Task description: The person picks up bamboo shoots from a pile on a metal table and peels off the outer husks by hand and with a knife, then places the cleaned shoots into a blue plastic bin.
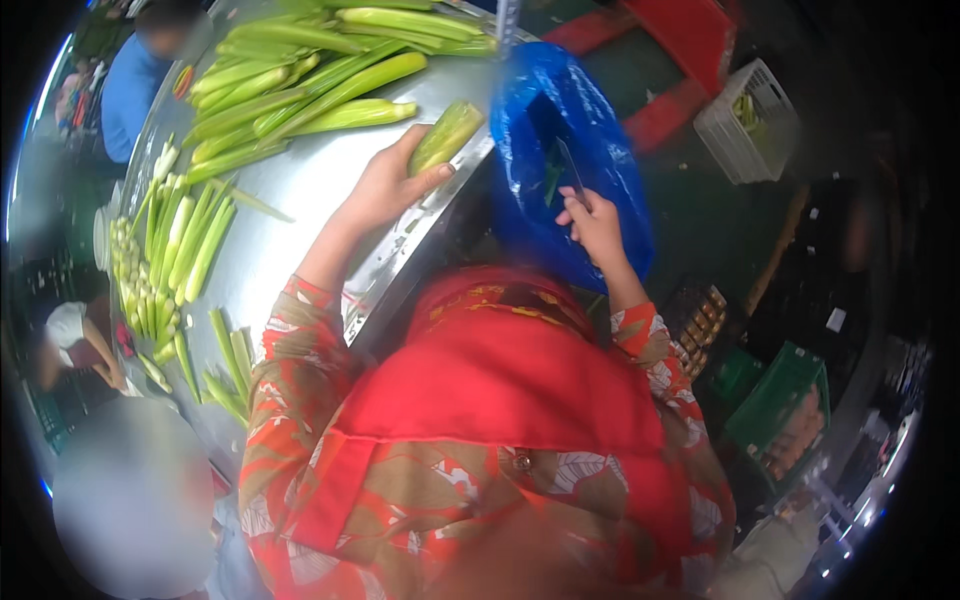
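My left hand (387, 182) is closed around a short, thick green vegetable stalk (447, 138) at the front edge of the metal table (290, 183). In my right hand (592, 222) is a knife (572, 163), its thin blade pointing away from me. That hand is over the open blue plastic bag (620, 180), which hangs beside the table's right end. Some green scraps (553, 172) show inside the bag. Several long green stalks (340, 88) lie piled on the table beyond my left hand.
Bundles of thinner green stalks (195, 235) lie at the table's left. A red frame (690, 40) and a white crate (750, 125) stand at the far right. Green crates (785, 410) are to my right. People are at the left, one in blue (130, 95).
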Action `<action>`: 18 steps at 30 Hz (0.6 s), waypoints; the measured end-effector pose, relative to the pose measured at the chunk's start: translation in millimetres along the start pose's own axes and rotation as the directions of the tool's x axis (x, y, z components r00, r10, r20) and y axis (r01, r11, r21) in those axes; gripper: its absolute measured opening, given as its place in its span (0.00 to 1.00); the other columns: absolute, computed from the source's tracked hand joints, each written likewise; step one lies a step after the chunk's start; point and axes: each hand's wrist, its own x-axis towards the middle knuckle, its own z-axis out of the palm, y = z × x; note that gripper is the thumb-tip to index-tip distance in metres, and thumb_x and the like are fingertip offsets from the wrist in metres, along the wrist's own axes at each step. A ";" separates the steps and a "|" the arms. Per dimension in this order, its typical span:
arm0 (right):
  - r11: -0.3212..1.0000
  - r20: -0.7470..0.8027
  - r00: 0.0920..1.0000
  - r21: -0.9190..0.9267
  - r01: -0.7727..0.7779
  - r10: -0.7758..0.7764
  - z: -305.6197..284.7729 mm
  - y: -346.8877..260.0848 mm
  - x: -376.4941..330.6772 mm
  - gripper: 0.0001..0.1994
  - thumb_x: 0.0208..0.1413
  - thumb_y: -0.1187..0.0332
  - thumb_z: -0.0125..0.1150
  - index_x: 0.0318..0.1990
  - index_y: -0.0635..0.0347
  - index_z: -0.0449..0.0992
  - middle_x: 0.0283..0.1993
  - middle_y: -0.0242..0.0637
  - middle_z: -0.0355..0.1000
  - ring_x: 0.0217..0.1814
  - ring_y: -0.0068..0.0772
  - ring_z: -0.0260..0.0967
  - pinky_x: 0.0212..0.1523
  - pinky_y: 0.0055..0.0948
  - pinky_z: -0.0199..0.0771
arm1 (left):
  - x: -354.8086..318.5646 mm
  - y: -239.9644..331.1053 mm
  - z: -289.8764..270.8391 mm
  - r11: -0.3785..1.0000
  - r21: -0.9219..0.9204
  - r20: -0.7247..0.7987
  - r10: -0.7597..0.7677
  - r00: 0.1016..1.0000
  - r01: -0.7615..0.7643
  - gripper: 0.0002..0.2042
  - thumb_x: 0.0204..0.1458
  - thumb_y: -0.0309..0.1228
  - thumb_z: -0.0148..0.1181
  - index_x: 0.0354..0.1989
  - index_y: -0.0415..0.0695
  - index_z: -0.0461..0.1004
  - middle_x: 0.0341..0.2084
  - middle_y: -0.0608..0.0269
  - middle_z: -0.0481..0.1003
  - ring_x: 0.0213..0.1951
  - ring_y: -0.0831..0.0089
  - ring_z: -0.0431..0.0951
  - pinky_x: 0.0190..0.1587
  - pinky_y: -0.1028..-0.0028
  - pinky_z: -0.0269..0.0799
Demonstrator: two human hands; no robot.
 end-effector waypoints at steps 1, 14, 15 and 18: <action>0.995 0.016 0.999 0.096 0.036 -0.038 3.2 -7.6 -3.6 0.14 0.59 0.66 0.54 0.47 0.65 0.75 0.26 0.32 0.73 0.17 0.16 0.61 0.19 0.16 0.62 | 3.5 6.0 12.4 0.998 -0.060 0.007 0.015 1.000 -0.015 0.21 0.54 0.41 0.59 0.52 0.42 0.65 0.29 0.52 0.75 0.31 0.63 0.77 0.36 0.67 0.71; 0.891 -0.143 0.882 -0.148 0.430 -0.450 36.5 -61.1 -37.7 0.36 0.43 0.67 0.70 0.63 0.58 0.61 0.23 0.31 0.70 0.20 0.23 0.65 0.24 0.26 0.67 | 77.6 84.1 106.1 0.708 -0.676 -0.270 0.019 0.963 -0.204 0.20 0.65 0.45 0.36 0.47 0.40 0.66 0.28 0.58 0.75 0.26 0.76 0.74 0.30 0.77 0.72; 0.873 -0.146 0.865 -0.181 0.453 -0.479 34.4 -62.4 -34.2 0.37 0.44 0.68 0.70 0.63 0.57 0.61 0.23 0.32 0.70 0.20 0.25 0.66 0.25 0.27 0.68 | 80.6 87.0 107.4 0.710 -0.671 -0.287 0.016 0.958 -0.213 0.20 0.65 0.44 0.36 0.47 0.40 0.66 0.28 0.58 0.75 0.26 0.76 0.75 0.30 0.77 0.72; 0.882 -0.054 0.896 -0.208 0.422 -0.441 13.2 -74.8 -31.2 0.33 0.46 0.72 0.67 0.62 0.63 0.62 0.31 0.29 0.71 0.28 0.19 0.66 0.32 0.23 0.69 | 94.7 85.5 111.7 0.767 -0.574 -0.392 0.051 0.919 -0.288 0.20 0.65 0.43 0.35 0.43 0.39 0.68 0.27 0.60 0.75 0.26 0.75 0.74 0.30 0.77 0.71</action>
